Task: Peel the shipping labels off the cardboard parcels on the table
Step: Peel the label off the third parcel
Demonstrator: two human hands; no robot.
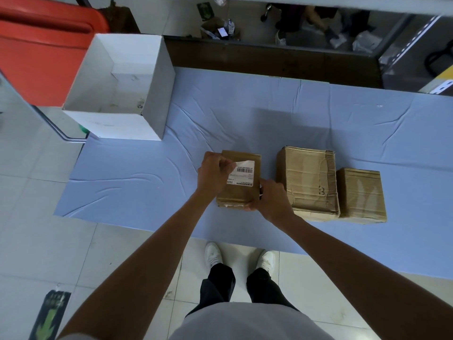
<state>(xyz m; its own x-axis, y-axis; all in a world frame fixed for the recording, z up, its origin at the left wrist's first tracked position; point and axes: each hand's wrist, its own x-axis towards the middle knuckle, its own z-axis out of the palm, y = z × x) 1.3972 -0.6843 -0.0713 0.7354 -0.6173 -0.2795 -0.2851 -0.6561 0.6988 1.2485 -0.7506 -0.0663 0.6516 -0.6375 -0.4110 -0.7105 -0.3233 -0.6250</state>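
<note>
A small brown cardboard parcel (239,195) stands on the blue table cloth (147,187) in front of me. A white shipping label (244,173) with a barcode lies on its top, and its upper left corner is lifted. My left hand (212,174) pinches that lifted corner. My right hand (270,198) grips the parcel's right front corner and holds it down. Two more brown parcels stand to the right: a larger one (307,182) and a smaller one (360,195). No label shows on their tops.
An open white box (152,94) stands at the table's back left corner. A red bin (41,45) is behind it on the floor. A metal rail (54,126) runs along the left. My feet are at the table's near edge.
</note>
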